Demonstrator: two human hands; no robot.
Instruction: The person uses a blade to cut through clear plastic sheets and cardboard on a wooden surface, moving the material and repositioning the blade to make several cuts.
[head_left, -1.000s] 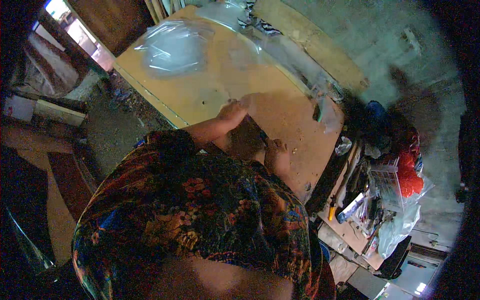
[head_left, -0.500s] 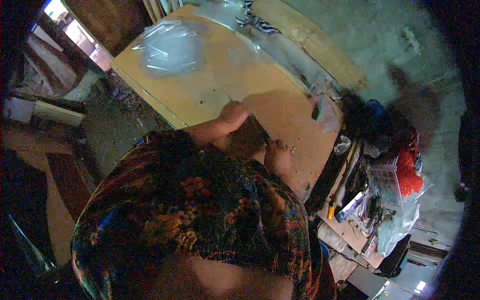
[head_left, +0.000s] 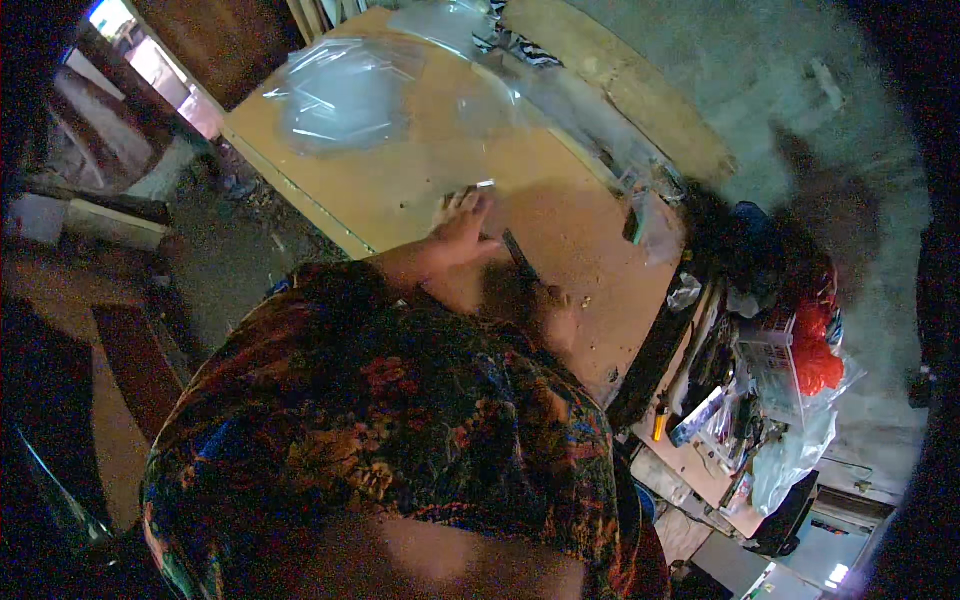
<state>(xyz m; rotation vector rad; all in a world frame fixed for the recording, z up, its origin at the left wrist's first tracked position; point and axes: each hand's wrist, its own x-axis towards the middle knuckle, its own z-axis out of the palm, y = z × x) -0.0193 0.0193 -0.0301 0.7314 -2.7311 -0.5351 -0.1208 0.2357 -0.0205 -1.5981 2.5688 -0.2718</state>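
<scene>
On the tan board [head_left: 590, 255], my left hand [head_left: 462, 230] spreads its fingers; my right hand [head_left: 560, 312] seems curled round the dark strip [head_left: 518, 255], whose far end sits near my left thumb; I judge this positioning, calling for steadiness; board reaches rightward to its edge, clear plastic [head_left: 345, 100] lying beyond my left

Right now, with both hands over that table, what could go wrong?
The dark, narrow tool in the right hand has its far end close to the left hand, so a slip might jab the thumb; whether it is sharp, I cannot tell.

The clear plastic pile lies loose on the table and looks slick, so a bump could make it slide.
</scene>
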